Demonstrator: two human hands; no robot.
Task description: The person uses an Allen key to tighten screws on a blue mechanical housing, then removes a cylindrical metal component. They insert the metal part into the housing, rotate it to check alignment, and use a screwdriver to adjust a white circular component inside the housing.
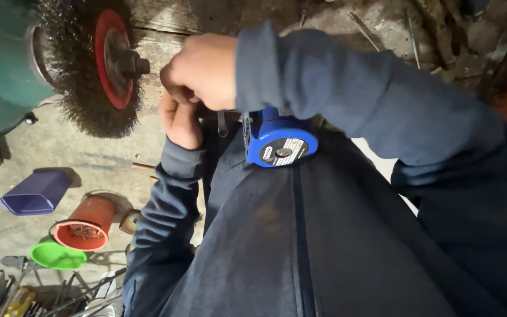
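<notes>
Grimy workshop floor lies below, strewn with pots (84,226), while both fists, left hand (181,120) under right hand (202,70), close together beside the wire wheel (92,70); what they pinch is hidden, above a blue tape measure (280,142).

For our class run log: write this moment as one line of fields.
left hand: closed beside wire wheel | right hand: fisted above it | held item: hidden | blue round device: at chest

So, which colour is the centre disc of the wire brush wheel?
Red; the disc shows best in the head view.
</notes>
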